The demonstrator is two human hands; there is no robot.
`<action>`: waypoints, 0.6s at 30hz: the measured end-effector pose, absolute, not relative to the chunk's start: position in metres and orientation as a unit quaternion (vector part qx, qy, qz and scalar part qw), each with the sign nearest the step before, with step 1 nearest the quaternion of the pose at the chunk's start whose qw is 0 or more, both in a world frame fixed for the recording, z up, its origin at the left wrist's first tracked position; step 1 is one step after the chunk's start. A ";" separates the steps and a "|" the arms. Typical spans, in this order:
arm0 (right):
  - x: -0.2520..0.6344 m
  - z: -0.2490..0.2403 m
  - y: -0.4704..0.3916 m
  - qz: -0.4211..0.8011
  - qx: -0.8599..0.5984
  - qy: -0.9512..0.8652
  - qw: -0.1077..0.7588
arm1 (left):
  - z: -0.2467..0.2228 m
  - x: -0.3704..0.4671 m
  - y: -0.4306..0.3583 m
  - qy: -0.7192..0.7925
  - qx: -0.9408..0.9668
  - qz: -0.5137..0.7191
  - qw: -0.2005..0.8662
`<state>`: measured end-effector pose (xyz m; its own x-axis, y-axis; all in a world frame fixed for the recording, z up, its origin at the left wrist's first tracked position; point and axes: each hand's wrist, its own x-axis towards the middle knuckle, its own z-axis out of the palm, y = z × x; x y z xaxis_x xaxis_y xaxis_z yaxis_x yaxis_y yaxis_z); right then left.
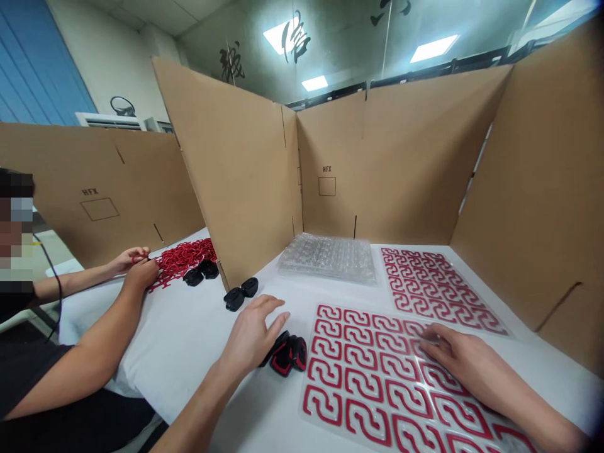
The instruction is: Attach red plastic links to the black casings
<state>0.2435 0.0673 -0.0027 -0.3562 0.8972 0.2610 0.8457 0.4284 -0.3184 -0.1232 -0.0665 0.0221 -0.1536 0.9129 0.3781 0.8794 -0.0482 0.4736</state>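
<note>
A clear sheet [346,338] with rows of red S-shaped pieces lies on the white table before me. My right hand [448,349] rests over its right part, fingers curled down at the red pieces; whether it grips one is hidden. My left hand [255,330] hovers left of the sheet, fingers apart, with nothing visible in it. Beside its thumb sit several black parts with red inserts [289,354], partly covered by the hand. Farther back, a pair of plain black parts [241,293] stands near the divider's edge.
Cardboard walls [401,157] enclose the table. A second red-piece sheet [436,283] lies back right, beside a stack of clear plastic trays [329,258]. Left of the cardboard divider [240,170], another person's hands [141,264] work at a red pile [184,258] near black parts [201,272].
</note>
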 end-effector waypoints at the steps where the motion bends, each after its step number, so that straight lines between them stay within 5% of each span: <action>1: 0.244 -0.002 0.067 0.079 -0.525 -0.826 0.188 | 0.021 -0.120 -0.067 0.670 0.673 0.308 0.053; 6: 0.244 0.000 0.064 0.100 -0.535 -0.824 0.157 | 0.015 -0.111 -0.074 0.615 0.757 0.176 0.130; 18: 0.243 0.000 0.063 0.101 -0.532 -0.826 0.155 | 0.037 -0.165 -0.072 0.636 0.712 0.154 0.255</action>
<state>0.2429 0.0629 0.0005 -0.3861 0.9103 0.1492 0.8480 0.4139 -0.3311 -0.1647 -0.0721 0.0374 0.1427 0.9842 -0.1050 0.8271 -0.0603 0.5588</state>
